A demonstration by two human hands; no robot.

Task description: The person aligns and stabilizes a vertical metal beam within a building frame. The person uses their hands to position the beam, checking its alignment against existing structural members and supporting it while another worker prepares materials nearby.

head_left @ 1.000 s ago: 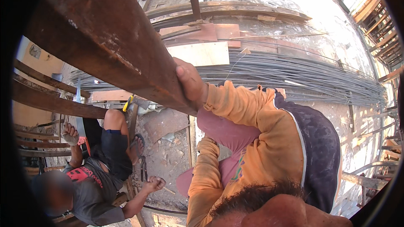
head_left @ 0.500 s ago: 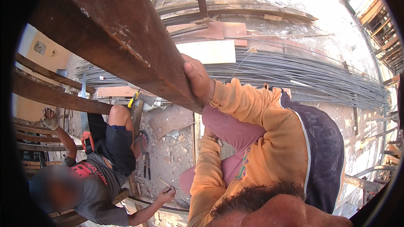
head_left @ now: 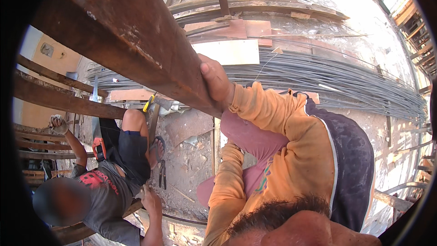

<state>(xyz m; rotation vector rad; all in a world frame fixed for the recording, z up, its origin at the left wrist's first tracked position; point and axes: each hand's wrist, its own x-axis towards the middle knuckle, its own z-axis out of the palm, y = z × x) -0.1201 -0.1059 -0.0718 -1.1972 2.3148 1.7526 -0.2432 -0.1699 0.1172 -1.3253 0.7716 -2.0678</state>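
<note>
My right hand (head_left: 215,82), in an orange sleeve, is closed around the lower edge of a thick rusty brown beam (head_left: 123,32) that runs diagonally from the upper left. My left sleeve (head_left: 224,187) hangs down beside my pink-trousered knee (head_left: 248,132); its hand is hidden. Below to the left, a co-worker in a grey shirt and dark shorts (head_left: 114,173) crouches on the ground. One of that person's hands (head_left: 58,124) grips a lower beam, the other (head_left: 152,199) rests near the rubble.
A long bundle of steel rebar (head_left: 346,84) lies across the ground, with a pale board (head_left: 232,52) and wooden planks (head_left: 246,29) beyond it. Pliers (head_left: 161,180) lie on the rubble by the co-worker's sandal. A yellow-handled tool (head_left: 149,102) sits near more beams (head_left: 54,98) at left.
My right hand has stayed on the beam. The co-worker raised one hand onto the lower beam and drew the other hand in along the ground.
</note>
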